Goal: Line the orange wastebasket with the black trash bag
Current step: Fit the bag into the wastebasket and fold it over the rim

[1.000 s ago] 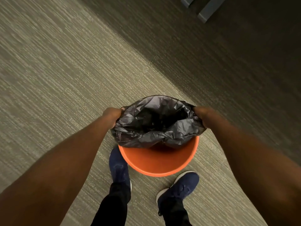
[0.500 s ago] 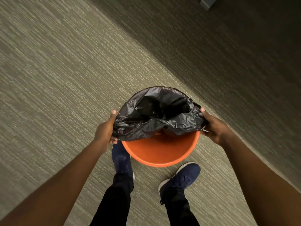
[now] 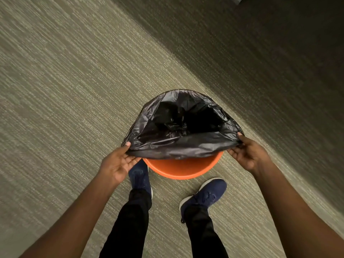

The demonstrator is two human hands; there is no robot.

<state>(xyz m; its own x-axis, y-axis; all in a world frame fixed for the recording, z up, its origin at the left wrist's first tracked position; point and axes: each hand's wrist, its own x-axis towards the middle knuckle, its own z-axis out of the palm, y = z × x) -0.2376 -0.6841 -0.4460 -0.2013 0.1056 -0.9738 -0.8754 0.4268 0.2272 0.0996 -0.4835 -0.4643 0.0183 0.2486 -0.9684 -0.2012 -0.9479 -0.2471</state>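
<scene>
An orange wastebasket [image 3: 183, 169] stands on the carpet in front of my feet. A black trash bag [image 3: 178, 135] hangs open inside it, its mouth folded over the far rim and both sides. Only the near part of the orange rim shows. My left hand [image 3: 119, 162] pinches the bag's near edge at the left side. My right hand [image 3: 248, 152] pinches the same edge at the right side. The near edge is stretched taut between both hands, just above the rim.
Grey-green carpet lies all around. A dark shadowed strip of floor [image 3: 279, 62] runs along the upper right. My two blue shoes [image 3: 204, 196] stand close to the basket's near side.
Both hands have slid toward me along the bag's mouth, turning palm-up at the near corners. The bag now spreads wider over the far rim, and its near edge is pulled taut.
</scene>
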